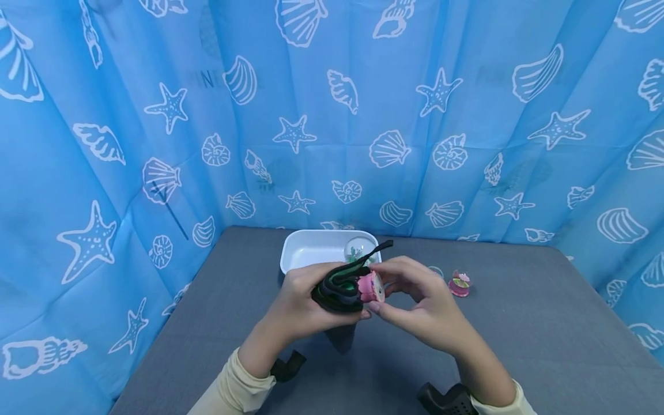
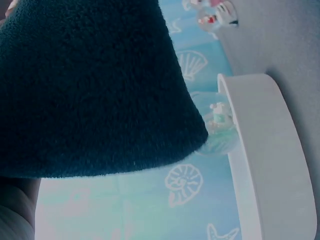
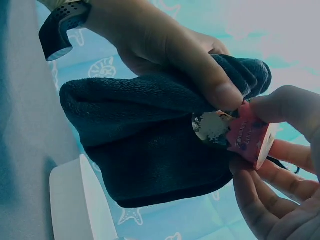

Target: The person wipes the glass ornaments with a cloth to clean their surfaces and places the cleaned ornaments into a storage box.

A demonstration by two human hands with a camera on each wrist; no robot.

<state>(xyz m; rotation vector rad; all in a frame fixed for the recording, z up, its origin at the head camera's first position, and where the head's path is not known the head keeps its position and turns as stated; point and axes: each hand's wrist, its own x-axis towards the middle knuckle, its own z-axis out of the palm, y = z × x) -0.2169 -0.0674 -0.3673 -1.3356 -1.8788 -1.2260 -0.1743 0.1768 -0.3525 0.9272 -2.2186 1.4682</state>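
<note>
My left hand [image 1: 301, 297] grips a folded dark plush cloth [image 1: 334, 297], bunched around the glass ball of a small snow globe [image 3: 212, 127]. The globe's pink, scalloped base [image 1: 369, 287] sticks out of the cloth toward my right hand [image 1: 422, 308]. Thumb and fingers of that hand pinch the base by its edge, the globe lying tilted on its side. In the right wrist view, the left thumb presses the cloth close to the ball, and white bits show inside the glass. The cloth fills much of the left wrist view and hides the left fingers there.
Behind the hands stands a white tray [image 1: 306, 249] with a clear snow globe [image 1: 358, 249] at its right end. On the grey table, right of my right hand, sits another snow globe with a pink base [image 1: 459, 283]. A blue shell-patterned curtain [image 1: 321, 144] hangs behind the table.
</note>
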